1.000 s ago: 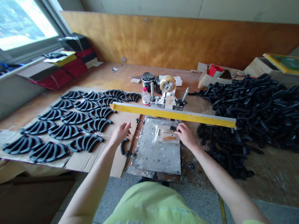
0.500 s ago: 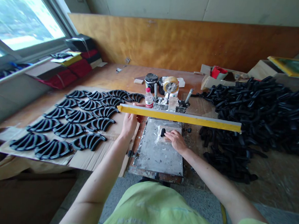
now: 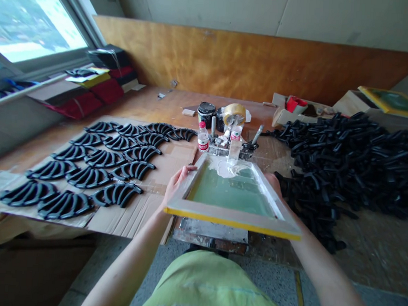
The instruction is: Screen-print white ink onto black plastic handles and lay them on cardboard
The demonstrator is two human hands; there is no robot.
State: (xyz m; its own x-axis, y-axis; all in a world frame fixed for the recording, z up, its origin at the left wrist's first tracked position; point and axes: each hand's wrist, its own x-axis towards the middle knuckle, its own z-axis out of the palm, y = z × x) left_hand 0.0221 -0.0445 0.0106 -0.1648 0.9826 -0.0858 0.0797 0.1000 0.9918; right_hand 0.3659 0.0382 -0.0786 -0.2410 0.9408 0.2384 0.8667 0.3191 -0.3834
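A screen printing frame (image 3: 234, 223) with a pale rim, yellow edge and green mesh lies tilted over the metal base plate (image 3: 215, 232). White paste (image 3: 226, 167) is spread on the far part of the mesh. My left hand (image 3: 176, 183) is closed around the frame's left side. At its right side, my right hand (image 3: 274, 182) grips the rim, its fingers mostly hidden. Behind the frame is the clamp (image 3: 248, 149) with upright rods. The small black piece seen earlier on the plate is now covered by the frame.
Rows of curved black handles (image 3: 87, 175) lie on cardboard (image 3: 144, 214) at left. A large heap of black pieces (image 3: 357, 159) fills the right. Near the clamp stand a red-capped bottle (image 3: 202, 138), a dark tub (image 3: 205, 115) and a tape roll (image 3: 235, 114).
The frame has swung down from a raised, edge-on position to lie over the plate. My right hand has left the small black piece and moved to the frame's right side.
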